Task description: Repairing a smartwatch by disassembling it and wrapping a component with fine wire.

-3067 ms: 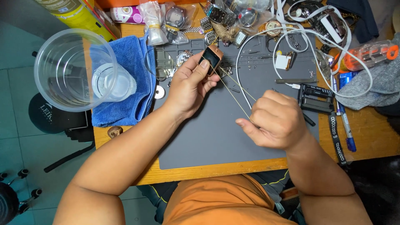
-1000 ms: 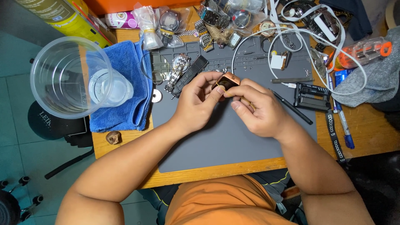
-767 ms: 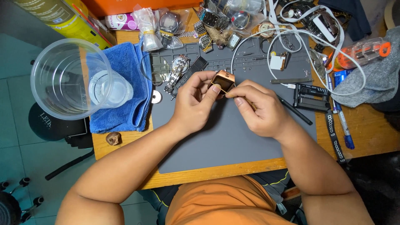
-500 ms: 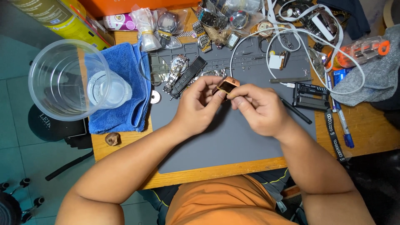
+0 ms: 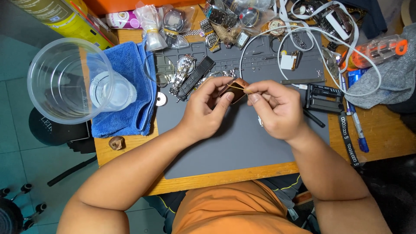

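Nearest the body, the near part of the grey mat (image 5: pixel 234 147) lies bare up to the wooden table edge (image 5: pixel 225 177); this is the widest open room. Above the middle of the mat the left hand (image 5: pixel 203 108) holds a small brown rectangular piece (image 5: pixel 234 89) between thumb and fingers, pressed together on it. The right hand (image 5: pixel 275 106) meets it from the right, thumb and forefinger pinching a thin yellowish sliver (image 5: pixel 237 87) that lies across the piece.

Just left of the hands, a black strap (image 5: pixel 197 77) and a metal watch (image 5: pixel 184 69) lie on the mat, with a small disc (image 5: pixel 161 99) near the mat's left edge. Beyond that edge a blue cloth (image 5: pixel 130 91) carries a clear plastic tub (image 5: pixel 65 80). A brown nut-like lump (image 5: pixel 116 142) sits on the bare wood below it.

To the right, a black holder (image 5: pixel 324 97) stands near the right hand, then a printed strap (image 5: pixel 348 138) and a blue pen (image 5: pixel 357 130). A grey rag (image 5: pixel 390 82) lies at the right rim.

The far side is crowded: a white cable (image 5: pixel 303 34) loops over watches and plastic bags (image 5: pixel 164 26), leaving little room there.
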